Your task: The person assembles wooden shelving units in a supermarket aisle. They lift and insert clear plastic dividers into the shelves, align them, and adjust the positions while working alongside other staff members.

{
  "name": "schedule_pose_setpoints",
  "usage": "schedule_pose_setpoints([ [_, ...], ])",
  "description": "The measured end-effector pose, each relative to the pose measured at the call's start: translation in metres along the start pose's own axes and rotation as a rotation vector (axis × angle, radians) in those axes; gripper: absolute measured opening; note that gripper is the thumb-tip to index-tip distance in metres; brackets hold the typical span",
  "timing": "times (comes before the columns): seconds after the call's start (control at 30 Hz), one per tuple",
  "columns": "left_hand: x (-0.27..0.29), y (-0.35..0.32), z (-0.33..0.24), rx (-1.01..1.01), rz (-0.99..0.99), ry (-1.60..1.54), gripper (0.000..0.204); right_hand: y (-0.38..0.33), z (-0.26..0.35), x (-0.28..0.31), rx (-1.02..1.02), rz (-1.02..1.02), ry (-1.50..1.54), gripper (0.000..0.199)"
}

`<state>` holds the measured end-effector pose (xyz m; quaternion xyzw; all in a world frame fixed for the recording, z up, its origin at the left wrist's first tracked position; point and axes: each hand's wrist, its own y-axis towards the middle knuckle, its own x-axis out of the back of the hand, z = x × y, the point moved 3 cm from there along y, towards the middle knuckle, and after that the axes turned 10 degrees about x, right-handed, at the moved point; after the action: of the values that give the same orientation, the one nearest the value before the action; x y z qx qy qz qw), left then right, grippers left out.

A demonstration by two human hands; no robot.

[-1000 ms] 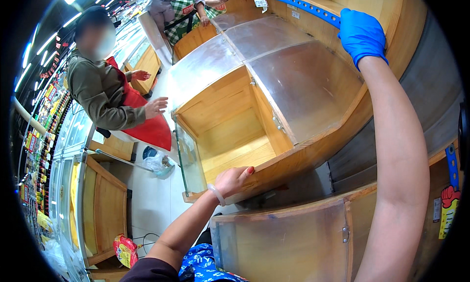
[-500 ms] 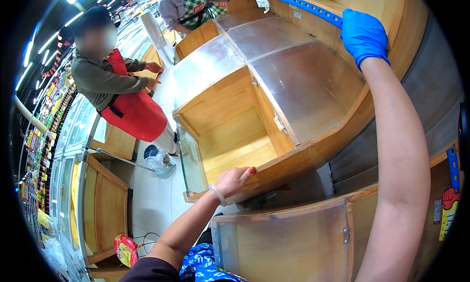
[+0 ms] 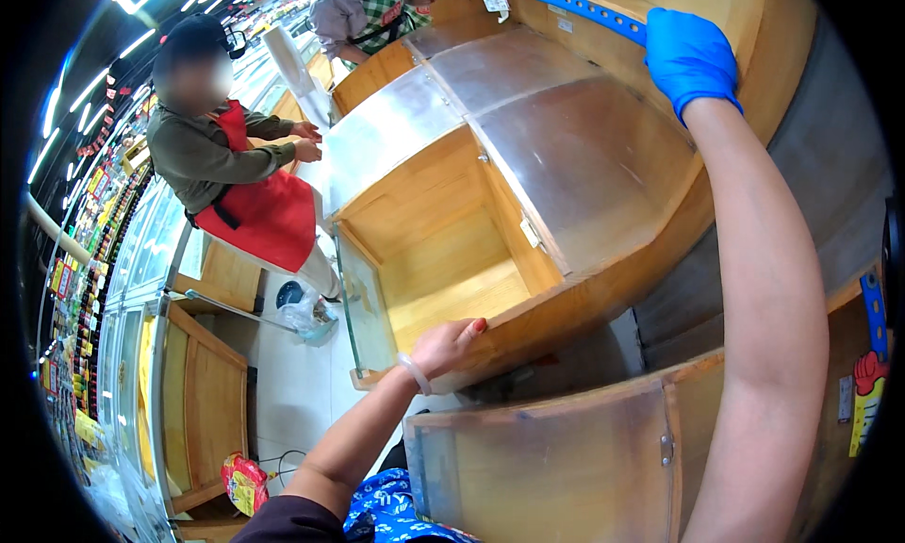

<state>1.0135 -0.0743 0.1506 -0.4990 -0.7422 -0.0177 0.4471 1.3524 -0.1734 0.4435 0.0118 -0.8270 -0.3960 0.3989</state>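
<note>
My left hand [image 3: 445, 350], bare with a pale bracelet, is closed over the near rim of a wooden display cabinet [image 3: 556, 303], thumb on top. The cabinet has an open bin [image 3: 457, 279] with a bare wooden floor, a glass front pane [image 3: 356, 303] and several clear lids [image 3: 584, 152]. Far to the right, my right hand [image 3: 691, 60] wears a blue glove and is wrapped around the end of a blue perforated metal rail [image 3: 575, 10] on the cabinet's raised wooden back. The fingers' undersides are hidden on both hands.
Across the cabinet stands a person in a red apron [image 3: 269, 218]; another in a green checked apron [image 3: 382, 15] is farther back. A second lidded cabinet [image 3: 556, 458] sits close in front of me. A plastic bag [image 3: 309, 315] lies on the tiled floor beside a wooden cabinet [image 3: 207, 402].
The person in the red apron has shifted a little toward the cabinet, hands now closer together. The view has moved slightly; both my hands keep their hold.
</note>
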Motion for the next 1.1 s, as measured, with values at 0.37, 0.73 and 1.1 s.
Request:
schedule_pose_setpoints([
  [0.37,-0.006,0.011,0.012,-0.047,-0.025,-0.046,0.059,0.002,0.001,-0.006,-0.050,0.048,-0.129,0.022],
  [0.73,-0.009,0.009,0.018,-0.025,-0.043,-0.091,0.060,-0.004,0.008,0.008,0.097,0.145,-0.271,0.025],
  [1.1,-0.005,0.008,0.015,-0.008,-0.011,-0.170,0.060,0.003,-0.006,0.017,0.069,0.102,-0.235,0.025],
])
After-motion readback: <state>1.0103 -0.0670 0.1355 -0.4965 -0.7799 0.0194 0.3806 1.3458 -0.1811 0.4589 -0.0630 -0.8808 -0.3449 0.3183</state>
